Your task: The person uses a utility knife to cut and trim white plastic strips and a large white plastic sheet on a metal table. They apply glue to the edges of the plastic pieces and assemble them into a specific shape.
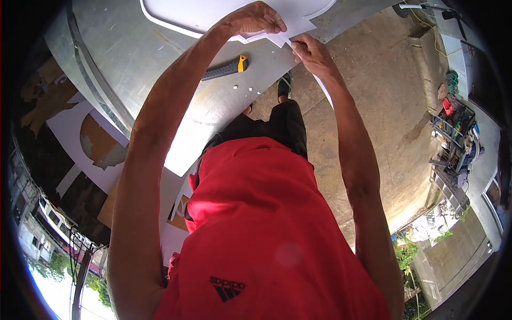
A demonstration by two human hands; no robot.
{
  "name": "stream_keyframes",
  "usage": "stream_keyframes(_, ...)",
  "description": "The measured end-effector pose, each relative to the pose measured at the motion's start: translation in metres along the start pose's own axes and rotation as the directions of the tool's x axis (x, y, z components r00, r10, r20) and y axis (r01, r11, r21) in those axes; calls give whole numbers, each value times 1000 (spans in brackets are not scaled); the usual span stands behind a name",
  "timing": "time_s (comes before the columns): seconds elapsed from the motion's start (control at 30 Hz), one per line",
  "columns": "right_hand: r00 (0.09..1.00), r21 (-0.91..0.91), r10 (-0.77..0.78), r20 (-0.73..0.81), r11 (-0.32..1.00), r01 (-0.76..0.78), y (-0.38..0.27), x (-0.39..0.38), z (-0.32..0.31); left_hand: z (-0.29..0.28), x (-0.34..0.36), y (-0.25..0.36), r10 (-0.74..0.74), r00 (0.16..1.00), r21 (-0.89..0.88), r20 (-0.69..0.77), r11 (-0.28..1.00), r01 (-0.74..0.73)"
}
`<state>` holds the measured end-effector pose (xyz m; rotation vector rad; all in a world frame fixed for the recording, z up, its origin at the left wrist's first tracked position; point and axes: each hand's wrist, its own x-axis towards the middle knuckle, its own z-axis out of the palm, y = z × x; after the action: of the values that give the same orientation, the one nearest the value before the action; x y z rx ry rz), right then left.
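A flat white panel [184, 15] with a raised white strip along its edge lies on the metal table, partly cut off by the top of the view. My left hand [255, 19] reaches over its near side, fingers pinched at the edge where the strip runs. Just to the right, my right hand [316, 55] pinches a narrow white strip [324, 92] between thumb and finger. The strip's loose tail hangs below that hand, past the table edge. A box cutter [226, 68] with a black grip and yellow end lies beneath my left forearm, its front part hidden.
Small white scraps [250, 89] dot the grey metal table [213, 98]. Cut white sheets [72, 125] and brown board pieces lie at the left. A rack of tools and odds and ends [453, 128] stands on the right, beyond the concrete floor [373, 80].
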<state>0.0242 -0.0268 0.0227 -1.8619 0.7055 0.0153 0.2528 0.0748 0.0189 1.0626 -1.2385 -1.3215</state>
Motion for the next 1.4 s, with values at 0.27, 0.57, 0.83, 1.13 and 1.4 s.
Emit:
stream_keyframes(0.27,922,-63,-275,-273,961,268,12,-15,10,-16,21,-25,-145,989,187,-14,972,145)
stream_keyframes(0.57,879,-384,-403,-255,876,291,5,-8,18,-25,2,-32,-121,982,482,-148,858,179)
stream_keyframes(0.83,874,-432,-429,-227,849,304,-7,-6,19,-22,-1,0,-210,964,625,-161,735,264)
stream_keyframes(1.13,839,-517,-476,-263,804,294,-7,-7,25,-24,-5,-11,-179,968,542,-176,803,247)
stream_keyframes(1.4,767,-763,-612,-192,585,275,-8,-11,32,-24,-9,-8,-177,972,495,-153,838,230)
